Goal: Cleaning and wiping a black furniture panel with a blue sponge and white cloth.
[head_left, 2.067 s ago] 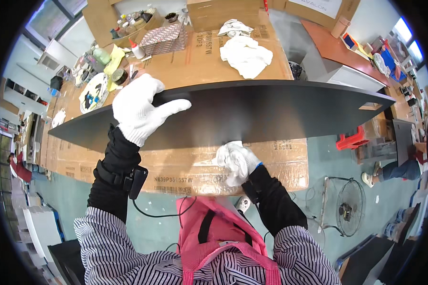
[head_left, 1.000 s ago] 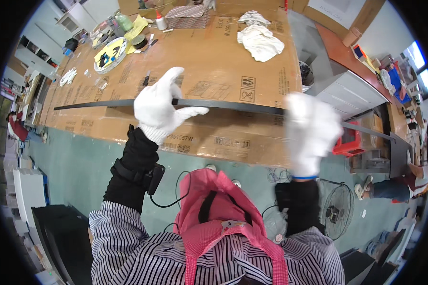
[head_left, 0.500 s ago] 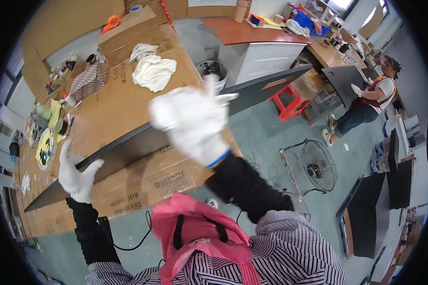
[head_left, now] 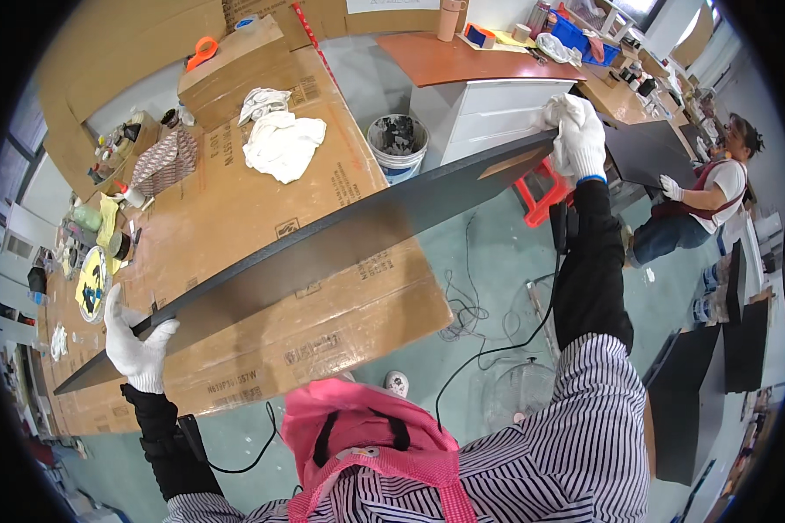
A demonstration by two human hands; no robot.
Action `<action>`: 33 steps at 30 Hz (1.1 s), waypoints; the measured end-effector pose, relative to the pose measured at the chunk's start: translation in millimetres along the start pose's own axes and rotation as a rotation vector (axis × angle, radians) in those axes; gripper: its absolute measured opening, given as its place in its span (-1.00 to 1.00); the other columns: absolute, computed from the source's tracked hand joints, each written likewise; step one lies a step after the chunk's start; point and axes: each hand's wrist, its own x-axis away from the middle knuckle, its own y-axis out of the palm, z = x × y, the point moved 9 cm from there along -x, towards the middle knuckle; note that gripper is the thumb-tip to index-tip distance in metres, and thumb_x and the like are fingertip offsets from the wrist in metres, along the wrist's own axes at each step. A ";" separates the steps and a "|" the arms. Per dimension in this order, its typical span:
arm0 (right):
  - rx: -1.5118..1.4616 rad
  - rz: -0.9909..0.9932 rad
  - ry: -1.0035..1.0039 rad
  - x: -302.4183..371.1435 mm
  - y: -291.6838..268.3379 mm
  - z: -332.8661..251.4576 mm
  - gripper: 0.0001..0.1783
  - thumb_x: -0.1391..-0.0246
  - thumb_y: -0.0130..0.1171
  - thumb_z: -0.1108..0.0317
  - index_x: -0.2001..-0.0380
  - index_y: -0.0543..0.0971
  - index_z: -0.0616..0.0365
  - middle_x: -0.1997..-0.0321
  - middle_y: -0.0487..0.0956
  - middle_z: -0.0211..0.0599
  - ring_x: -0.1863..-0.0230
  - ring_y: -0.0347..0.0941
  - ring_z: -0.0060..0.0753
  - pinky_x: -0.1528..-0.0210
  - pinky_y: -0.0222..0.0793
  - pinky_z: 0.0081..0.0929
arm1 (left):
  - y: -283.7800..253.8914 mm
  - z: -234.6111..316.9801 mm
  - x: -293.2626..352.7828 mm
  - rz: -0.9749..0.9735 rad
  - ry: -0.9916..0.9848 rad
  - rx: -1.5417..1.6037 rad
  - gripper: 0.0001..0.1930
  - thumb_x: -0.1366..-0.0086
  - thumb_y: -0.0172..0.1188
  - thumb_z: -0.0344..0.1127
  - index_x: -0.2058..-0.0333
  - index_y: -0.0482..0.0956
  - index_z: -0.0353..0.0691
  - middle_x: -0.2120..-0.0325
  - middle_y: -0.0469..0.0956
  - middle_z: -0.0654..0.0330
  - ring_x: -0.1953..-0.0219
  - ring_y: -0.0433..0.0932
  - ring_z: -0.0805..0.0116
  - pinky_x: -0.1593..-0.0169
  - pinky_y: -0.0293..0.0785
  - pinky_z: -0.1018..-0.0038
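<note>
A long dark grey panel (head_left: 340, 248) stands on edge, slanting across the cardboard-covered table (head_left: 235, 218), and its right end juts past the table over the floor. My left hand (head_left: 139, 344), in a white glove, grips the upper edge near the left end, thumb on the near side and fingers beyond. At the raised right end, my gloved right hand (head_left: 577, 139) is closed over the corner, its fingertips partly hidden. Near that end the panel's face shows a light brown patch (head_left: 515, 160).
White cloths (head_left: 283, 144) and a cardboard box (head_left: 235, 74) lie at the back of the table. Behind the panel stands a bucket (head_left: 398, 144); a red stool (head_left: 539, 196) is below its right end. Cables cross the floor. At right, a co-worker (head_left: 711, 192) handles another dark panel (head_left: 645, 152).
My right hand has swung right and away from me, from above the panel's middle to its right end, and closed there. My left hand keeps its grip. The co-worker's panel has tilted flatter.
</note>
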 end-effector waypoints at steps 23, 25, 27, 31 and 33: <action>-0.081 -0.159 -0.921 209.1 76.6 -253.7 -0.56 -0.25 0.23 -0.11 0.12 0.71 0.03 0.14 0.74 -0.14 0.06 0.68 -0.12 0.00 0.60 -0.15 | -3.7 14.4 14.3 0.010 0.111 0.053 0.22 0.27 0.81 -0.08 -0.38 0.36 -0.39 0.31 0.55 0.28 0.35 0.49 0.46 0.15 0.54 0.50; -0.077 -0.195 -0.865 264.9 92.9 -309.1 -0.65 -0.21 0.21 -0.03 0.19 0.66 0.00 0.24 0.66 -0.20 0.14 0.64 -0.14 0.07 0.54 -0.16 | -2.6 16.1 20.3 0.028 0.159 0.007 0.21 0.28 0.81 -0.21 -0.39 0.35 -0.41 0.27 0.57 0.25 0.33 0.51 0.47 0.13 0.55 0.52; -0.095 -0.256 -0.752 284.3 101.9 -332.6 -0.83 -0.11 0.17 0.14 0.32 0.55 -0.05 0.43 0.51 -0.33 0.31 0.56 -0.18 0.21 0.44 -0.19 | -1.0 -3.6 38.2 -0.033 0.034 0.072 0.22 0.29 0.80 -0.26 -0.39 0.33 -0.41 0.24 0.58 0.24 0.32 0.53 0.46 0.12 0.55 0.53; -0.210 -0.214 -0.745 229.1 75.2 -274.6 -0.89 0.04 0.28 0.33 0.37 0.61 -0.13 0.42 0.60 -0.37 0.33 0.61 -0.19 0.22 0.45 -0.13 | -10.4 -42.3 63.2 -0.045 -0.048 0.110 0.26 0.32 0.79 -0.32 -0.42 0.29 -0.42 0.21 0.60 0.23 0.30 0.56 0.45 0.10 0.56 0.54; 0.126 0.023 -0.832 179.3 33.6 -218.6 -0.82 0.07 0.33 0.40 0.34 0.69 -0.15 0.35 0.69 -0.40 0.30 0.64 -0.15 0.21 0.47 -0.16 | -17.7 -34.0 65.0 -0.012 0.002 0.042 0.27 0.32 0.80 -0.29 -0.42 0.28 -0.43 0.22 0.61 0.23 0.29 0.57 0.45 0.08 0.56 0.54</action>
